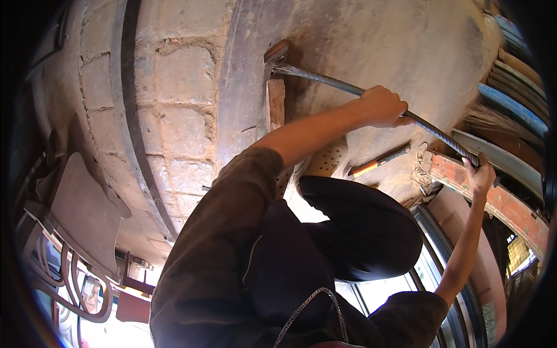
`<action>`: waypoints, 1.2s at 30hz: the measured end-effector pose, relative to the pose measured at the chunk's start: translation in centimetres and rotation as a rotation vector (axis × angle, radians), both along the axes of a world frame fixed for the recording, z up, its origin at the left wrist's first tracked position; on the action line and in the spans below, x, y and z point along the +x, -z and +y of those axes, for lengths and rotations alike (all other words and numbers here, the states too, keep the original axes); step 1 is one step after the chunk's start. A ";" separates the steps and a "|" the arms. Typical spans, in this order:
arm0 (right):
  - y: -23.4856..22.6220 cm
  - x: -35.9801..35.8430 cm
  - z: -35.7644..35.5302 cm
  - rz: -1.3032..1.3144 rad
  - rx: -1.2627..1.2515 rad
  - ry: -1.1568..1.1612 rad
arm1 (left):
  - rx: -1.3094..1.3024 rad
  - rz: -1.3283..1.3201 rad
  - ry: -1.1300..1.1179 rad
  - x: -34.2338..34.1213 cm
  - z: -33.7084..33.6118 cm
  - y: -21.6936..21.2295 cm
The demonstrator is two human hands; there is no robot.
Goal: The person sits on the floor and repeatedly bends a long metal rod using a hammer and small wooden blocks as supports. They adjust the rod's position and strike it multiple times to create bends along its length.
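Note:
Both my hands grip a long, dark ribbed steel bar (432, 129) that slants from upper left to lower right. My left hand (383, 107) is wrapped round its middle. Near the bar's right end, my right hand (480, 174) closes on it. The far left end of the bar meets a metal piece and a short brown block (276, 51) on the floor; how they join is too small to tell. Just below that end lies a reddish wooden block (275, 104). A tool with black and orange-yellow parts (380, 160) rests on the floor below the bar.
A rusty orange-painted beam (487, 200) runs along the right, beside stacked boards, a blue one (513, 107) among them, and straw-like bristles (499, 124). A dark curved metal strip (129, 104) crosses the cracked paving at left. A chair (87, 214) stands at far left. My perforated shoe (329, 158) is near the tool.

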State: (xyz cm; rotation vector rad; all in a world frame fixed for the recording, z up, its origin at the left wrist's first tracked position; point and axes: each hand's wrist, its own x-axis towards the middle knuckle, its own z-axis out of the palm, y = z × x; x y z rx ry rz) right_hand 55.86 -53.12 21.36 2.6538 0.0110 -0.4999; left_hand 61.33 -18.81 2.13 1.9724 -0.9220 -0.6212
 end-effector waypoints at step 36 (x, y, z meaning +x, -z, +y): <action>-21.1 -7.9 28.2 -0.164 -0.487 -0.340 | -0.293 -0.222 -0.362 -6.0 9.9 -9.3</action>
